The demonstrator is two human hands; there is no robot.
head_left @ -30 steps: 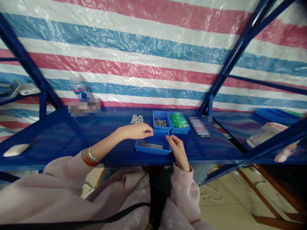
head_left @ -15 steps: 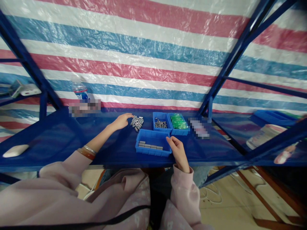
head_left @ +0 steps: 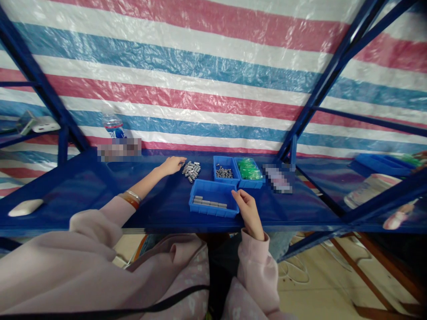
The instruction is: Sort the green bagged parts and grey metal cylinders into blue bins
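At the left edge of a pile of small metal cylinders (head_left: 191, 171), my left hand (head_left: 172, 165) has its fingers bent down and drawn together. A grey bit shows by the fingertips, too small to make out. My right hand (head_left: 247, 205) pinches the right rim of the front blue bin (head_left: 213, 185), thumb and fingers closed on it. Inside that bin, several metal cylinders (head_left: 210, 203) lie end to end along the near wall, with one more beside the row at its left end.
Behind the front bin stand a blue bin of small metal parts (head_left: 224, 172) and another with green plastic bags (head_left: 248, 170). A bottle (head_left: 113, 126) is at the back left, a white mouse-shaped object (head_left: 26, 207) at the far left. Blue frame posts (head_left: 308, 104) rise on both sides.
My left hand's fingers have curled in from a more stretched reach at the pile, and its forearm has shifted slightly right. My right hand keeps its hold on the bin.
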